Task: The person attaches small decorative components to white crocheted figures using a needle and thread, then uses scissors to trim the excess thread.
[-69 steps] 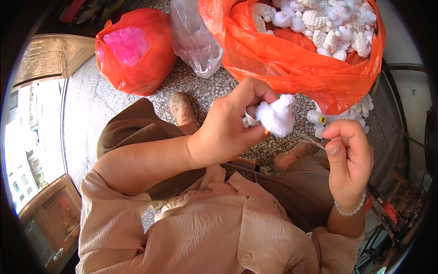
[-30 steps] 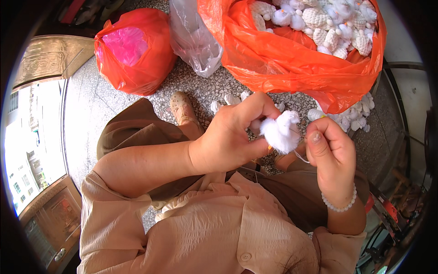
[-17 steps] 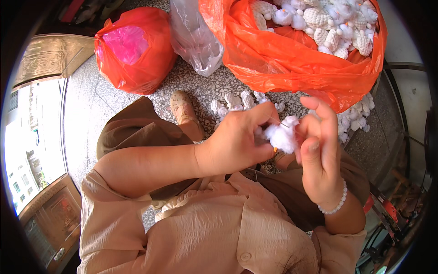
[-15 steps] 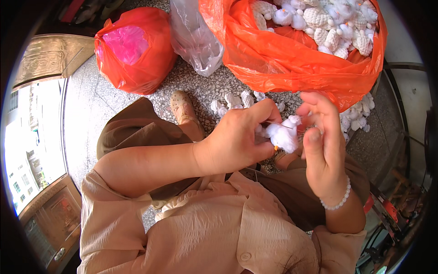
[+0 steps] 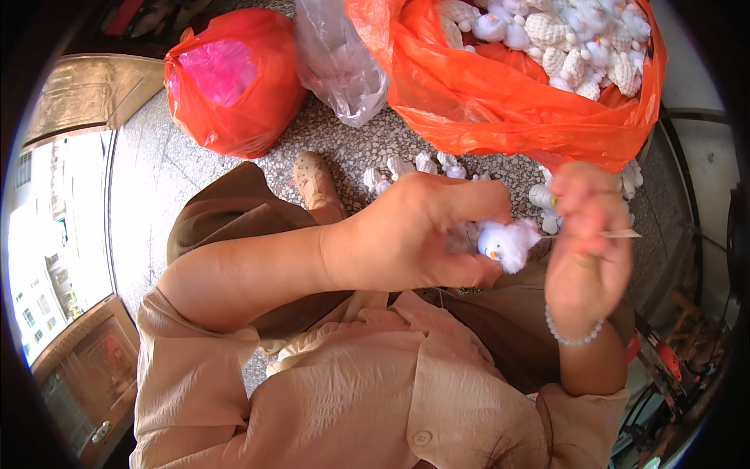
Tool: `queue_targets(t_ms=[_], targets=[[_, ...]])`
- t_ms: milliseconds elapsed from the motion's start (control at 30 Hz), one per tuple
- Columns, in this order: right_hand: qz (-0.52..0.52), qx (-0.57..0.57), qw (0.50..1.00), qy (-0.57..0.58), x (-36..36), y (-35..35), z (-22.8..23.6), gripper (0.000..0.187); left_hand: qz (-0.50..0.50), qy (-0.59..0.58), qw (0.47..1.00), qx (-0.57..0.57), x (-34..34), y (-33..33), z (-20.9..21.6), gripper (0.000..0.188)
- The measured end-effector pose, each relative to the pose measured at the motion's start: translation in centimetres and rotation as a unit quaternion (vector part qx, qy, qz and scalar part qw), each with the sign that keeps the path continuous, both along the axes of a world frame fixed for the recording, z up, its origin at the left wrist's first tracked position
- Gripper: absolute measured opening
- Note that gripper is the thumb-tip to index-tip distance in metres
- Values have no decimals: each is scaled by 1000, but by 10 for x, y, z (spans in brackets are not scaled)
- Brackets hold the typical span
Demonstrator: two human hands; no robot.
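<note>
My left hand (image 5: 418,230) is closed round a small white fluffy doll (image 5: 500,244) with a snowman-like face, dark eyes and an orange nose. The doll's head pokes out past my thumb and fingers; its lower part is hidden in the palm. Just to the right, my right hand (image 5: 590,238) is closed, blurred by motion, on a thin strand (image 5: 558,237) that runs from beside the doll. Beyond these fingers a pale, flat, pointed end (image 5: 625,234) sticks out; whether it belongs to the strand I cannot tell. A pale bead bracelet (image 5: 576,338) circles my right wrist.
A large orange bag (image 5: 500,125) at the back right is full of white knitted pieces (image 5: 547,30) and fluffy dolls. More white pieces (image 5: 426,162) lie on the speckled floor (image 5: 273,176). A clear bag (image 5: 344,74) and a tied orange bag (image 5: 273,102) stand farther left.
My right hand has closed from open fingers, moved right and pulled the strand out straight. The doll has turned in my left hand, so its face now shows.
</note>
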State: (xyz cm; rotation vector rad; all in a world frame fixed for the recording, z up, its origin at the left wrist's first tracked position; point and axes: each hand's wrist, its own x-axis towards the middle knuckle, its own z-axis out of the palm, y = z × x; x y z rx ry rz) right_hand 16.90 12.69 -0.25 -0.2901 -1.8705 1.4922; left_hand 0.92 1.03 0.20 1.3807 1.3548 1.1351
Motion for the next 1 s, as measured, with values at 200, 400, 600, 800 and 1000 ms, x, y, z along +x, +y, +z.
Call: queue_targets(t_ms=[200,400,600,800,1000], targets=[[43,-216,969,113,20,17,73,30,-76,171,973,-136,10,-14,-60,23],[278,-226,922,146,52,50,107,39,-71,305,920,-237,1,-23,-142,30],[227,-268,932,92,39,30,101,37,-99,339,888,-293,-10,-23,-169,38],[114,-252,953,123,28,18,65,31,-416,127,876,-207,-5,46,-7,35],[91,-282,953,70,20,7,56,34,142,513,824,192,-76,105,-16,17]])
